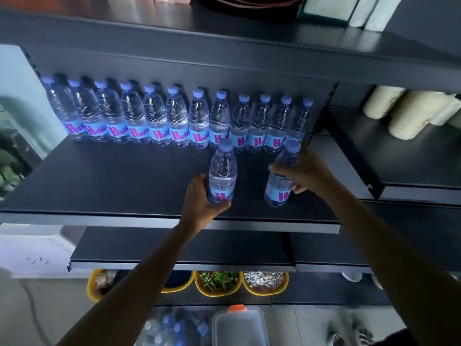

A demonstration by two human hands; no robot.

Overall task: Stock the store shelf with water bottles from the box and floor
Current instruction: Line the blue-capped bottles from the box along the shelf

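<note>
Head view: back row [174,116] is filled; left bottle [222,168] is gripped by left hand [199,203], right bottle [278,193] by right hand [308,173]; floor bottles [172,328] are left.

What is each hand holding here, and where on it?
Left hand grips the left bottle at its label; right hand grips the right bottle around its middle.

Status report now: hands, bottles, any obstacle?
Left hand grips left bottle; right hand grips right bottle. Both upright, before back row on shelf. No obstacle seen.
</note>
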